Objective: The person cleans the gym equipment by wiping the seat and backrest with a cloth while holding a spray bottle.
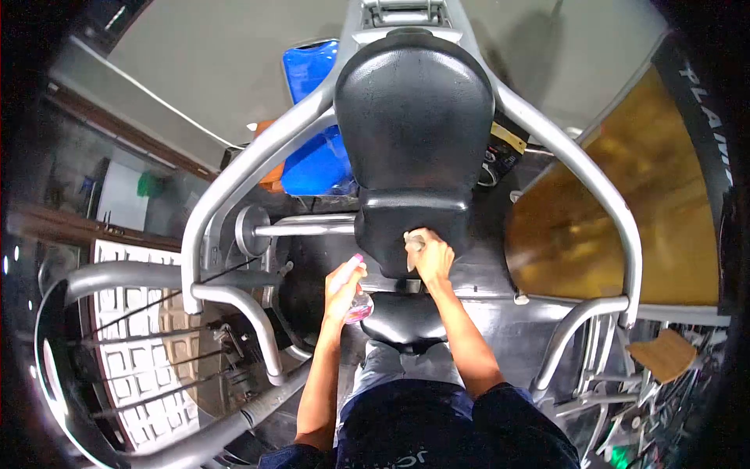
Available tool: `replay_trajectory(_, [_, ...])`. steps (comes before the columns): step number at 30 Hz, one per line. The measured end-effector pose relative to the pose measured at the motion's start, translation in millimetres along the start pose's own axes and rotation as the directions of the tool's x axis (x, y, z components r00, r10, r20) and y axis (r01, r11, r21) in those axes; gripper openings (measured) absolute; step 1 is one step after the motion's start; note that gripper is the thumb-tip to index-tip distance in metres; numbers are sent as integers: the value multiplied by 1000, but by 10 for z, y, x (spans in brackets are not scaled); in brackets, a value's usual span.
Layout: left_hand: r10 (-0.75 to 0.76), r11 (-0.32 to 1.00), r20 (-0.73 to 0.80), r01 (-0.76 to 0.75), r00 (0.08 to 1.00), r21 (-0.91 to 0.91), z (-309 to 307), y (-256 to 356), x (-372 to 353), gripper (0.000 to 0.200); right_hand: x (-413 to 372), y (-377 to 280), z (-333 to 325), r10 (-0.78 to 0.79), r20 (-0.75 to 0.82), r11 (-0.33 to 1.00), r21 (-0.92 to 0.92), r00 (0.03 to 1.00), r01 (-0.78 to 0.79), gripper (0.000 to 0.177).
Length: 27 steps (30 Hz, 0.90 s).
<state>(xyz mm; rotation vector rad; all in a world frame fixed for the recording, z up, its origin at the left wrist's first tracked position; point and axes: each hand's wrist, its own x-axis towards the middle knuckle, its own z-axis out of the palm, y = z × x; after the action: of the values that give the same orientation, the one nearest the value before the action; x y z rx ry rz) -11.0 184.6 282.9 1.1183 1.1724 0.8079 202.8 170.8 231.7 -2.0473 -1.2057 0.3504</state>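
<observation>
My left hand [341, 291] is closed around the neck of a clear spray bottle [360, 308] with pink liquid low in it and a white and pink spray head. The bottle is left of the padded machine seat. Over the lower part of the black backrest pad [414, 117], my right hand [431, 255] is closed on a small greyish cloth [414, 248], much of it hidden by the fingers. Nearer my body lies the black seat pad [402, 319].
Curved silver frame tubes [617, 215] arch around both sides of the pads. Behind the left tube stands a blue chair-like object [312, 164]. A large brownish panel [617, 195] is at the right, and a window grille [144, 344] at the lower left.
</observation>
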Motion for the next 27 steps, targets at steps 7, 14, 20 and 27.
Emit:
replay_trajectory(7, [-58, 998, 68, 58, 996, -8, -245, -23, 271, 23, 167, -482, -23, 87, -308, 968, 252, 948, -7, 25])
replay_trajectory(14, [-115, 992, -73, 111, 991, -56, -34, -61, 324, 11, -195, -431, 478, 84, -131, 991, 112, 988, -69, 29])
replay_trajectory(20, [-193, 980, -96, 188, 977, -60, 95, -195, 217, 16, -159, -437, 339, 182, -228, 972, 190, 956, -139, 26])
replay_trajectory(27, [-215, 969, -129, 196, 968, -151, 58, -121, 248, 13, 2, -668, 382, 89, -332, 981, 192, 939, -25, 27])
